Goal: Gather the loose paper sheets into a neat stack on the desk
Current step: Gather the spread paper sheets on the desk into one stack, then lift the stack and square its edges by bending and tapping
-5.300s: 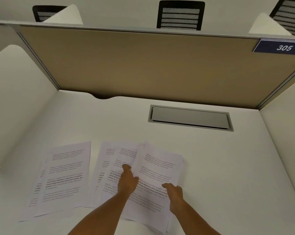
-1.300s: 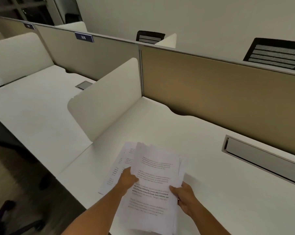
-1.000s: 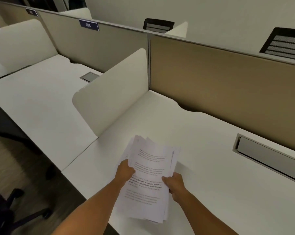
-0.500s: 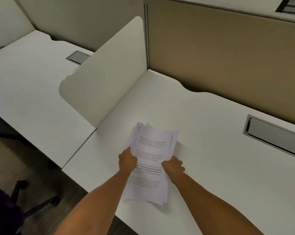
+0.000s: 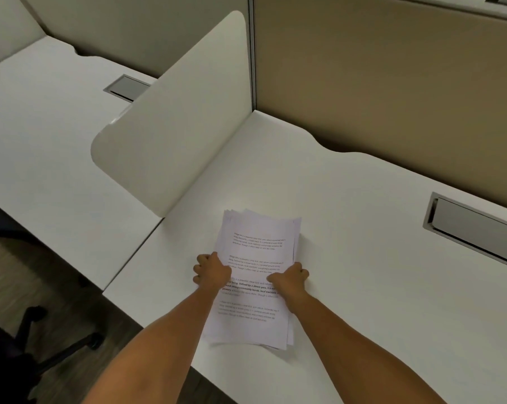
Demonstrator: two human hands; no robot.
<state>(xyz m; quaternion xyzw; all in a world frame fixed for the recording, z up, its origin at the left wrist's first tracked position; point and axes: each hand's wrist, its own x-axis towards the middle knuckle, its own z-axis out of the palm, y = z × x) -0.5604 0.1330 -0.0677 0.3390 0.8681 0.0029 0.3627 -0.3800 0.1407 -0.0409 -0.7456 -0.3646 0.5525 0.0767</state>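
A stack of printed white paper sheets [image 5: 259, 252] lies on the white desk [image 5: 363, 287], near its left front part. Its far edge is slightly fanned, with a few corners sticking out. My left hand [image 5: 211, 272] grips the stack's left edge with curled fingers. My right hand [image 5: 290, 279] grips the right edge the same way, about halfway along the sheets. Both forearms reach in from the bottom of the view.
A white rounded side divider [image 5: 173, 126] stands just left of the stack. A tan back panel [image 5: 392, 83] closes the far side. A grey cable hatch [image 5: 473, 228] sits at the right. The desk's front edge and a chair base [image 5: 57, 345] lie at lower left.
The spread sheets have been pulled together into one stack. Since a second ago both hands have squeezed the sides closer, and the stack has come down onto the desk.
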